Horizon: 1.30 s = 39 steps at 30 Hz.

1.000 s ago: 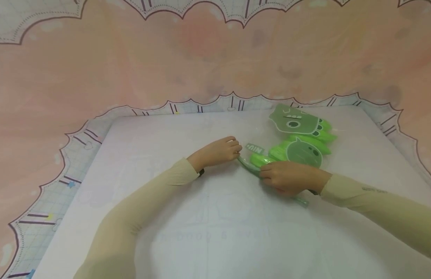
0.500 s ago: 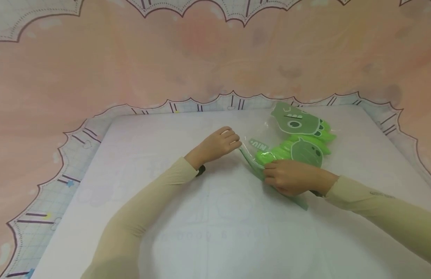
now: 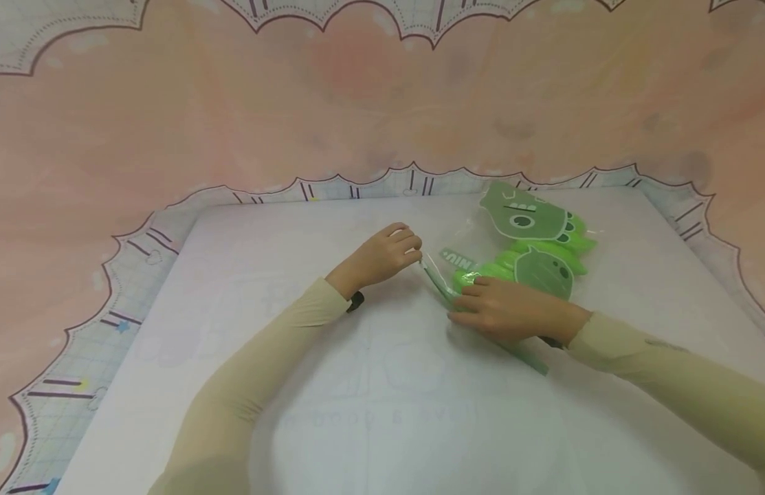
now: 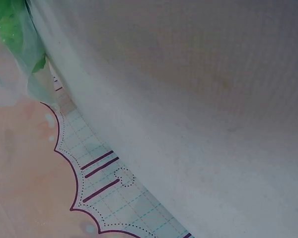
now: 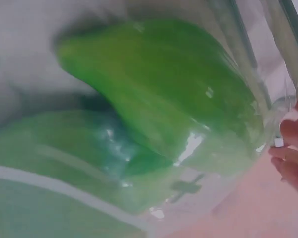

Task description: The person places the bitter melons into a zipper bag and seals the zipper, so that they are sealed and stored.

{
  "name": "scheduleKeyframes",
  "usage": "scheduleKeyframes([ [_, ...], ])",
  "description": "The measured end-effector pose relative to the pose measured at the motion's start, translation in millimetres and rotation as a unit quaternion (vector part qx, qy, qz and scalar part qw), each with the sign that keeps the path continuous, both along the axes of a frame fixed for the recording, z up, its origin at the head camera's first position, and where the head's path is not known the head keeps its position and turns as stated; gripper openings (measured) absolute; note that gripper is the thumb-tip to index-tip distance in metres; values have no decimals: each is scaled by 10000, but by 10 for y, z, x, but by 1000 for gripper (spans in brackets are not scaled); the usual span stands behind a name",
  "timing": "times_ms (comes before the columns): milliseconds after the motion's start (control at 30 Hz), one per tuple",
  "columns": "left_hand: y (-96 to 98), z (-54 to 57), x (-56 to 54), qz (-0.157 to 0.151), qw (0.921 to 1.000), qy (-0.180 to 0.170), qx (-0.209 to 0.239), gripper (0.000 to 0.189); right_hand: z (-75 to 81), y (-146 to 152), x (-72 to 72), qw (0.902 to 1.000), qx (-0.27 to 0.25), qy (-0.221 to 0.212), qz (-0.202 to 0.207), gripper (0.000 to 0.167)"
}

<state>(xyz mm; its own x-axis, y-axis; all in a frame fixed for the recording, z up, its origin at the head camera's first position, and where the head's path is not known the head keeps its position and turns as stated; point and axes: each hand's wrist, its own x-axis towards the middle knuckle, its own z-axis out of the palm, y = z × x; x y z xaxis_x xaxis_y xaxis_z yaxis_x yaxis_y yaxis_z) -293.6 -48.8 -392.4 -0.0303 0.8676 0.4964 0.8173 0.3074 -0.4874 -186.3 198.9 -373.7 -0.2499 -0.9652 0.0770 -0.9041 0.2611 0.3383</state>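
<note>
A clear plastic bag [image 3: 469, 227] printed with green cartoon dinosaurs lies at the back right of the table. Bright green, tapered things [image 5: 159, 89] fill part of it; their kind is unclear. My left hand [image 3: 380, 258] pinches the far left end of the bag's green-edged mouth [image 3: 436, 276]. In the right wrist view, a small white piece shows by the left hand's fingertips [image 5: 290, 171]. My right hand [image 3: 512, 309] holds the same edge farther along, its fingers partly extended over it. Behind that hand the strip's end sticks out. Neither hand's grip shows in the left wrist view.
The table [image 3: 357, 412] has a white cover with faint lettering. A pink patterned cloth [image 3: 264, 117] with a scalloped border rises behind the table and surrounds its sides.
Over the last second my left hand rises slightly, lifting its end of the bag's edge. Since half a second ago my right hand shifts slightly left along the edge and its fingers spread.
</note>
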Motion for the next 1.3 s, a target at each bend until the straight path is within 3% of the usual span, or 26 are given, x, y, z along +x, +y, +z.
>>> scheduleKeyframes([
  [300,-3,64,27,-40,9998,-167,96,5,120,-174,-138,9945,-219,771,-667,17],
  [533,27,115,51,47,9994,-278,184,7,166,-284,-266,9826,-542,1177,-1329,19],
  [667,43,134,59,75,9994,-165,291,8,133,-320,-336,9740,-1031,1504,-1346,22],
  [800,61,173,78,46,9992,-75,397,7,138,-370,-378,9696,-1196,1634,-1376,25],
  [1300,98,279,164,-158,9986,-28,502,11,143,-481,-441,9663,-1185,1841,-1356,29],
])
